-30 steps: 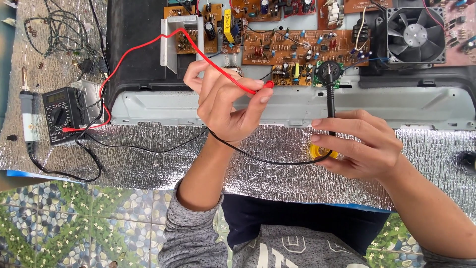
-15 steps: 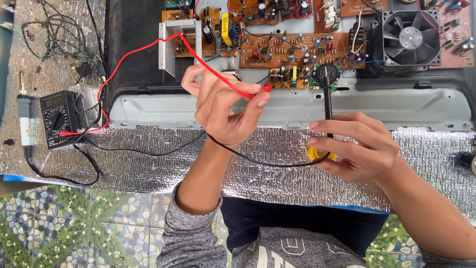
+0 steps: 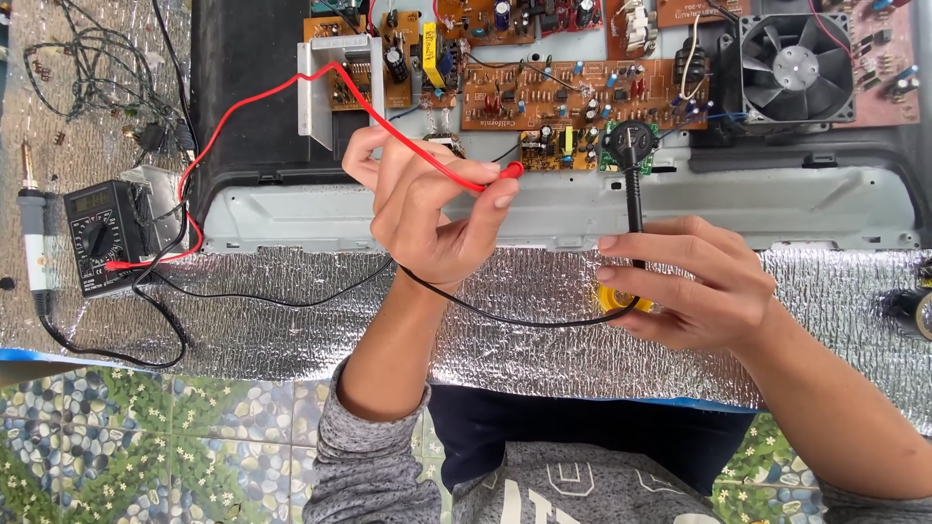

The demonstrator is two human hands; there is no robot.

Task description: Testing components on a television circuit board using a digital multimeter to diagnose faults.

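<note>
From the head camera, my left hand (image 3: 427,218) is raised over the grey metal chassis edge (image 3: 777,209), fingers closed around the red probe (image 3: 490,178); its tip pokes out between my thumb and forefinger, pointing right. The red lead (image 3: 243,107) loops back to the left, down to the black multimeter (image 3: 102,238) lying on the silver foil mat (image 3: 291,330).

My right hand (image 3: 689,286) grips the black probe (image 3: 633,189) upright, its upper end resting at a small green round board (image 3: 631,146) just below the brown circuit boards (image 3: 573,97). Something yellow (image 3: 614,297) shows inside that palm; I cannot tell what it is. The black lead (image 3: 505,315) sags from that hand, passing under my left wrist toward the meter.

A black cooling fan (image 3: 796,70) sits at the top right. A soldering iron (image 3: 34,243) lies just left of the meter, and a tangle of thin wires (image 3: 92,63) lies at the top left.
</note>
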